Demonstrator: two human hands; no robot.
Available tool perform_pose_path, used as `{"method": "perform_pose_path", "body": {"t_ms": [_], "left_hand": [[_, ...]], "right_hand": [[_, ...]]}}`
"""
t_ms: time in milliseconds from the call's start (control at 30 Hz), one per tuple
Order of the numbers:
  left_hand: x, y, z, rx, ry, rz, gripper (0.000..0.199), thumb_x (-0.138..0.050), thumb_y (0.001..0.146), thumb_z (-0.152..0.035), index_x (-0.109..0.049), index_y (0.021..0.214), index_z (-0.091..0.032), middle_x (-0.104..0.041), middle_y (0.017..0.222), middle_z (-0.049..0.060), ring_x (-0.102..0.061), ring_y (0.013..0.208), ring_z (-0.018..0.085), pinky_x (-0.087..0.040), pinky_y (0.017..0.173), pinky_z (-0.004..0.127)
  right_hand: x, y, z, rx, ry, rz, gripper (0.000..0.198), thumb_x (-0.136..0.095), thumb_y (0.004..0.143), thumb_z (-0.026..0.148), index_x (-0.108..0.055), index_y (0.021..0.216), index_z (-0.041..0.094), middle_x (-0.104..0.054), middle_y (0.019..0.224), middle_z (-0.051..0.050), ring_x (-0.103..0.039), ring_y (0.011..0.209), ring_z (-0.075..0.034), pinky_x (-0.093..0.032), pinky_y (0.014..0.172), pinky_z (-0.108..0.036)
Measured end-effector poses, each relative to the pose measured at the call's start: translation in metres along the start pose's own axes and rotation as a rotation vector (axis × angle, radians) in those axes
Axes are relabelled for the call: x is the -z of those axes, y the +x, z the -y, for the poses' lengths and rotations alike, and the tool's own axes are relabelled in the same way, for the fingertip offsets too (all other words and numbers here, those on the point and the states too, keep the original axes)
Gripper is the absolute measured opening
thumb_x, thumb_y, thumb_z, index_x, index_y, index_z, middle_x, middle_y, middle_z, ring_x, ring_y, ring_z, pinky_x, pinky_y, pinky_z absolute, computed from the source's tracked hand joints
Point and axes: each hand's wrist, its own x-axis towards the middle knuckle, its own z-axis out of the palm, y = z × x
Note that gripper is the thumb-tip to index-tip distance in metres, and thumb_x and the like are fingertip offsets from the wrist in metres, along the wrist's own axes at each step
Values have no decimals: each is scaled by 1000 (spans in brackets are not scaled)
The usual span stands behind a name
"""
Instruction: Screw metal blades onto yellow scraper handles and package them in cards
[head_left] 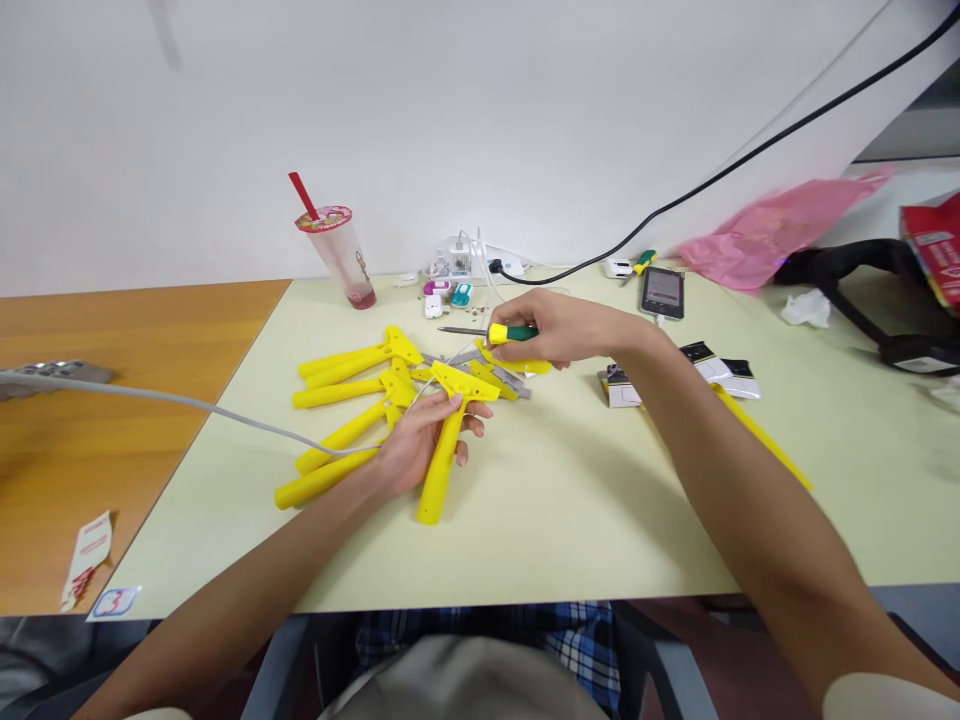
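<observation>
My left hand (409,445), palm up, is closed around a yellow T-shaped scraper handle (444,455), its wide head pointing away from me and the thumb on its neck. A screwdriver (511,333) with a green and yellow grip is in my right hand (566,325), its shaft pointing left. Below those fingers is a yellow plastic piece (529,366); I cannot tell whether they grip it too. Grey metal blades (516,383) and yellow pieces lie in a pile between the hands. Several more yellow handles (341,437) rest left of my left hand.
A grey cable (247,425) crosses my left wrist. At the back stand a plastic cup (341,255) with a red straw and a power strip (457,262). To the right are a phone (663,292), small packets (705,360), a yellow strip (765,437) and a pink bag (772,235).
</observation>
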Motion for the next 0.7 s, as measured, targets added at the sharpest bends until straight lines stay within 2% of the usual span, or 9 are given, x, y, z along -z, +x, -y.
{"method": "perform_pose_path", "body": {"t_ms": [100, 267, 400, 533, 700], "left_hand": [[-2, 0, 0, -3, 13, 4, 21, -77, 95, -33, -70, 101, -14, -75, 107, 15, -69, 85, 20, -54, 50, 23], [-6, -1, -2, -16, 36, 5, 27, -79, 92, -34, -72, 108, -13, -76, 107, 15, -69, 83, 20, -56, 50, 24], [-5, -1, 1, -41, 86, 22, 31, -82, 90, -37, -73, 108, -12, -76, 112, 17, -69, 85, 21, -57, 50, 26], [-3, -1, 7, -78, 162, 26, 33, -83, 90, -40, -73, 105, -13, -76, 121, 19, -70, 88, 22, -58, 51, 27], [-1, 0, 11, -115, 219, 4, 39, -84, 90, -46, -72, 108, -13, -75, 123, 19, -70, 92, 22, -58, 53, 26]], "right_hand": [[-1, -1, 5, 11, 71, 23, 42, -72, 94, 61, -64, 85, 21, -61, 73, 3, -49, 50, -9, -34, 50, -27], [-4, 0, 9, 28, 101, 97, 51, -75, 87, 70, -68, 89, 20, -64, 73, 1, -49, 51, -9, -33, 49, -27], [-11, 3, 12, -4, 30, 91, 47, -81, 84, 62, -59, 78, 20, -65, 70, 2, -51, 53, -10, -34, 47, -25], [-20, 7, 15, -42, -9, 101, 38, -72, 91, 52, -61, 75, 19, -73, 72, -2, -56, 54, -12, -36, 46, -26], [-27, 8, 16, -60, -56, 107, 39, -71, 91, 49, -60, 69, 19, -69, 60, -1, -52, 46, -10, -36, 46, -25]]}}
